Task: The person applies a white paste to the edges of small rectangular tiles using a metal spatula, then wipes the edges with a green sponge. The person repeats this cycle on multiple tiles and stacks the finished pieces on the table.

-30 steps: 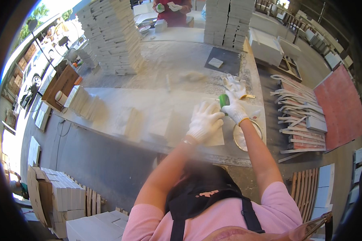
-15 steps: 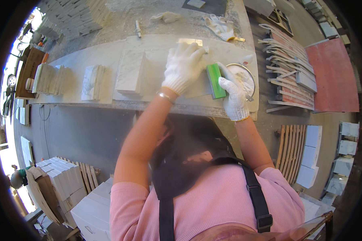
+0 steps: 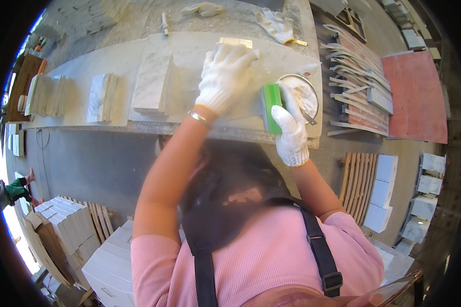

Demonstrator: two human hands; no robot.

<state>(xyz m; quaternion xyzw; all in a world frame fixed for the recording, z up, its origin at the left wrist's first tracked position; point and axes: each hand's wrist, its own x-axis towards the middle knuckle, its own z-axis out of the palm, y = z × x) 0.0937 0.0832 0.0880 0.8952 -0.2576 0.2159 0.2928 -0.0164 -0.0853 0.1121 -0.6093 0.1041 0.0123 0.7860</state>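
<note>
My left hand, in a white knit glove, lies palm down on the pale stone worktop, fingers stretched forward. Just beyond its fingertips is a cream-coloured block. What is under the palm is hidden. To its right, my right hand, gloved alike, grips a green rectangular block upright by its right side, thumb across its face. Beside that hand stands a round pan with white paste in it.
Stacks of marble tiles stand along the worktop to the left. A spare glove and a slim pen-like tool lie at the back. Right of the table are piled pale strips on a red board. At far left a person in green shows.
My right hand with the green block has come slightly nearer to me, its wrist lower. The left hand stays on the worktop. The whole view has shifted a little.
</note>
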